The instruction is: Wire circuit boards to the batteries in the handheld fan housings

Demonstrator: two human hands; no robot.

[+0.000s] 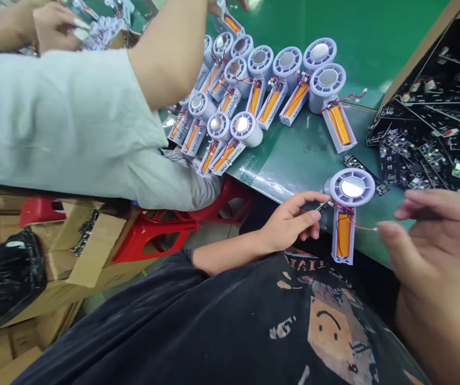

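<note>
A handheld fan [352,187] with a pale lilac body lies at the table's front edge. Its handle is uncovered and shows an orange battery [344,235] with thin wires. My left hand [294,219] pinches a small black circuit board [325,207] beside the fan's head; the fingers partly cover it. From the handle a thin wire with a small white plug [375,229] reaches toward my right hand [434,240]. The thumb tip is right by that plug, and the fingers are apart from the thumb. Behind the fan lies another narrow black circuit board [360,168].
Several similar fans [288,64] stand in rows on the green table [394,32]. At right a cardboard box [418,48] spills black circuit boards [410,155]. A co-worker's sleeved arm [73,123] reaches across from the left. Red stools [149,235] and open cartons [89,256] are below.
</note>
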